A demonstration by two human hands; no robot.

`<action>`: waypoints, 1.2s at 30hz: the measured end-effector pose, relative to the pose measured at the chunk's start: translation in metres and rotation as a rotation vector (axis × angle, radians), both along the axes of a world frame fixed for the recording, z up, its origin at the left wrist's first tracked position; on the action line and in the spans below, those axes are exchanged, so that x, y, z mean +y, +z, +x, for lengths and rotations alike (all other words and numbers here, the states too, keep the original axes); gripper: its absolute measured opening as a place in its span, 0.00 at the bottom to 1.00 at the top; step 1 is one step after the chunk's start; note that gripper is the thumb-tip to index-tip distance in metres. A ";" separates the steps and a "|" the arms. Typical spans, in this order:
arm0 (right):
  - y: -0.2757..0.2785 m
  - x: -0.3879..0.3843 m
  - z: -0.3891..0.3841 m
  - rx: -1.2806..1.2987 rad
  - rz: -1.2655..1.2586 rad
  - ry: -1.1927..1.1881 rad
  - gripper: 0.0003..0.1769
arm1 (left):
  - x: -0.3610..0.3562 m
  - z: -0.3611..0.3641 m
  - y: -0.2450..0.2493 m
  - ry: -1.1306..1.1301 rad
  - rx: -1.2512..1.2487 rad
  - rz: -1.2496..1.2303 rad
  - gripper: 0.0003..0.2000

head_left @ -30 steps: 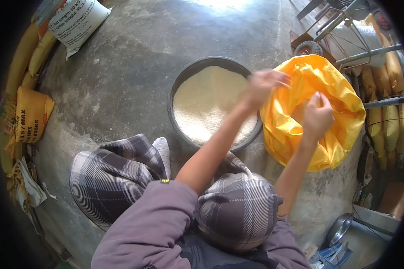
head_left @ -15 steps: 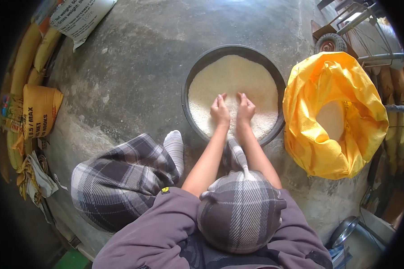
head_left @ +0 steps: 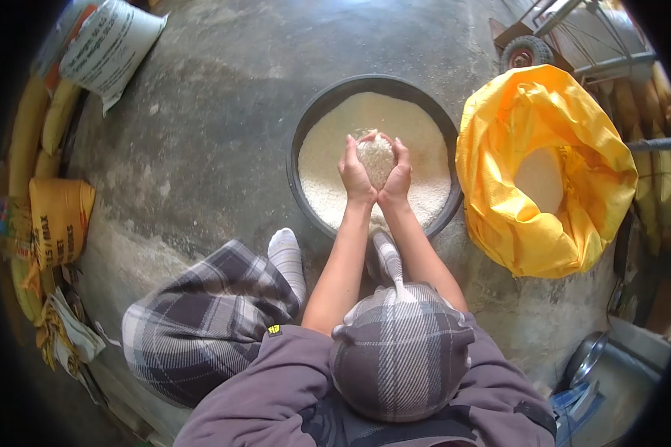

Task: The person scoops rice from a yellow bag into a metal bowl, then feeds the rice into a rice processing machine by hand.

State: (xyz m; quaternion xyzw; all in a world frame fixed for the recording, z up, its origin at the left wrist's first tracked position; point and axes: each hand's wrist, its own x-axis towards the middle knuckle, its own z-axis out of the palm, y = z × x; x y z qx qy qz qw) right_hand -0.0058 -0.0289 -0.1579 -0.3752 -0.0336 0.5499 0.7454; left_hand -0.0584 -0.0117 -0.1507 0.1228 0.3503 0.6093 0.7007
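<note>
My left hand (head_left: 355, 176) and my right hand (head_left: 397, 177) are cupped together, wrists nearly touching. Between them lies a heap of white rice (head_left: 376, 162), with the curled fingertips showing at its far side. Both hands are over a round black basin (head_left: 297, 159) on the floor, with a wide bed of pale rice (head_left: 427, 138) inside it. Just right of the basin stands an open yellow sack (head_left: 479, 216), its mouth rolled outward and pale grain visible inside.
A white printed sack (head_left: 115, 52) and an orange printed sack (head_left: 63, 216) line the left side. A wheel (head_left: 525, 54) of a metal-framed cart stands at the upper right. A metal bowl (head_left: 587, 357) is at the lower right. My plaid-covered knee (head_left: 194, 320) is left of the basin.
My hands were apart with fingers curled down at the rice. Now they are joined in a cup, palms upward, full of rice. The whole view has shifted slightly.
</note>
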 end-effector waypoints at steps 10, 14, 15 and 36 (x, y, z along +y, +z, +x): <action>0.105 -0.007 0.028 0.109 0.040 -0.148 0.20 | -0.002 0.029 0.095 -0.080 -0.144 0.004 0.21; 0.207 -0.018 0.073 -0.085 0.090 -0.224 0.16 | -0.022 0.075 0.224 -0.152 -0.022 0.101 0.20; 0.227 -0.023 0.089 -0.144 0.105 -0.287 0.16 | -0.021 0.094 0.227 -0.223 -0.094 0.203 0.20; 0.148 -0.008 0.057 -1.638 0.248 -0.141 0.07 | 0.068 -0.029 0.001 0.022 0.896 0.254 0.14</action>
